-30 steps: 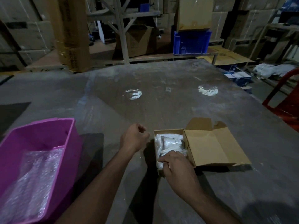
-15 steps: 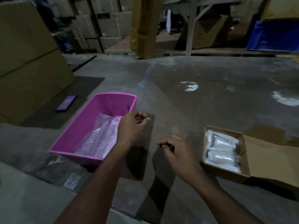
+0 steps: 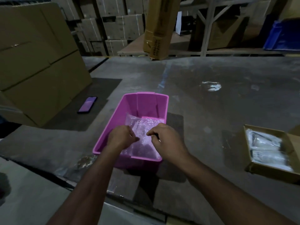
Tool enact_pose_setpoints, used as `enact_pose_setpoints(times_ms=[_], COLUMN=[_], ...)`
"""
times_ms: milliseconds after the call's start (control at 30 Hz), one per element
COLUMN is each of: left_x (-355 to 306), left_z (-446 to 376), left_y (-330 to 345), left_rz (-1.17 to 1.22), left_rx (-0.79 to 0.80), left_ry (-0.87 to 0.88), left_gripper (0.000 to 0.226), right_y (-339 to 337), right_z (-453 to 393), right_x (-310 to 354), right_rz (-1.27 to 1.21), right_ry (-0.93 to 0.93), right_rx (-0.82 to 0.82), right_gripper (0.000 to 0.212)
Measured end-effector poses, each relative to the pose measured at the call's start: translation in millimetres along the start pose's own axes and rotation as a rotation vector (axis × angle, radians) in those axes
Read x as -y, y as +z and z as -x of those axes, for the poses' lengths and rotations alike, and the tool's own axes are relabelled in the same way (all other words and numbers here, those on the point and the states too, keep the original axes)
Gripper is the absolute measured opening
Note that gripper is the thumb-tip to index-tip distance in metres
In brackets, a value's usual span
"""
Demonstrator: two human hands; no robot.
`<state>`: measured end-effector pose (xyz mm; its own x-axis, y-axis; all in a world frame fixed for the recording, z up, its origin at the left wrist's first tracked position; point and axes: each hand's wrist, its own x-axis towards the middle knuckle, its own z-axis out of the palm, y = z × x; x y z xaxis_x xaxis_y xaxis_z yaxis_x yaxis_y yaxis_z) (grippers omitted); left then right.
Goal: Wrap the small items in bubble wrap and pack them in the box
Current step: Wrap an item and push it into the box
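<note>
Dim warehouse, grey scuffed counter (image 3: pixel 211 111) with pale glare spots; stacked cardboard cartons (image 3: pixel 37 62) at left and rear, shelving behind.

Left hand (image 3: pixel 121 138) over the pink bin (image 3: pixel 146 101), fingers curled, fingertips pointed down at the bubble wrap (image 3: pixel 142 129); contact with the sheet not clear, so whether this grip holds anything cannot be told. Right hand (image 3: pixel 167 140) just beside it over the bin's near right part, fingers curled inward with thumb and forefinger close together above the wrap; actual pinch on the film also not clear. Both forearms bare, reaching in from the bottom edge.

Bubble wrap: clear, crinkled, shiny film lying flat on the bin floor, tinted pink by the walls, near part hidden under the hands.

Pink bin: rectangular plastic, open top, standing at centre of the counter.

Small cardboard box (image 3: pixel 266 169) well to the right near the frame edge, open, flap folded out to the right, holding wrapped items (image 3: pixel 266 148): whitish translucent bundles lying side by side, blurred, contents not readable.

Phone (image 3: pixel 87 105) with lit purple screen flat on a dark mat at left, beside the cartons. Blue crate (image 3: pixel 282 36) at far upper right. Tall brown carton (image 3: pixel 159 28) upright at rear centre.
</note>
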<state>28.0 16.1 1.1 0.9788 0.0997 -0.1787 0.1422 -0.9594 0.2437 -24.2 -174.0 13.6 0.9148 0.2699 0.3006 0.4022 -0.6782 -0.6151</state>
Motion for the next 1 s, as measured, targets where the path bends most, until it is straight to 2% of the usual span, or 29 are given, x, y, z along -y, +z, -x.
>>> enact_pose_setpoints(times_ms=[167,200,267,333,400,500,600,700,767,867,933,1000], left_x=[11.2,11.9,12.6,14.7,15.9,12.8,0.5,-19.6,-35.0,-58.3,-71.9,-83.0], left_z=[-14.8,-17.1,-20.8,-24.5,-28.1,-24.2,-18.6,-21.1,-20.2,-16.4,-10.2,-3.4], left_y=[2.3,2.1,0.2,-2.3,-10.0,-32.5,-60.2,-77.2,-83.4,-86.6,-87.8,-88.7], left_rz=[-0.267,-0.289,-0.314,-0.264,-0.058,0.454,0.860,1.236,1.336,1.355,1.366,1.406], left_rx=[0.049,0.051,0.039,0.039,0.057,0.073,0.135,0.241,0.214,0.147,0.181,0.286], left_ry=[0.072,0.084,0.121,0.138,0.153,0.248,0.367,0.437,0.454,0.461,0.494,0.541], left_gripper=[0.066,0.066,0.051,0.047,0.053,0.055,0.046,0.036,0.032,0.032,0.034,0.035], right_y=[28.4,32.5,39.2,42.3,39.5,28.2,15.1,0.1,-9.2,-16.8,-20.2,-25.2], right_z=[-16.4,-17.6,-18.9,-18.7,-18.5,-18.4,-20.1,-22.0,-18.9,-9.1,-3.7,1.3], right_x=[9.5,11.0,11.5,11.1,10.3,8.6,6.3,3.2,4.3,10.4,9.3,4.9], right_rz=[0.300,0.334,0.360,0.337,0.276,0.164,-0.003,-0.282,-0.473,-0.616,-0.649,-0.600], right_ry=[0.027,0.045,0.096,0.121,0.126,0.184,0.280,0.341,0.312,0.253,0.251,0.269], right_rx=[0.096,0.105,0.096,0.047,-0.060,-0.232,-0.267,-0.233,-0.218,-0.230,-0.264,-0.323], right_gripper=[0.034,0.031,0.027,0.027,0.026,0.023,0.029,0.049,0.065,0.088,0.105,0.104])
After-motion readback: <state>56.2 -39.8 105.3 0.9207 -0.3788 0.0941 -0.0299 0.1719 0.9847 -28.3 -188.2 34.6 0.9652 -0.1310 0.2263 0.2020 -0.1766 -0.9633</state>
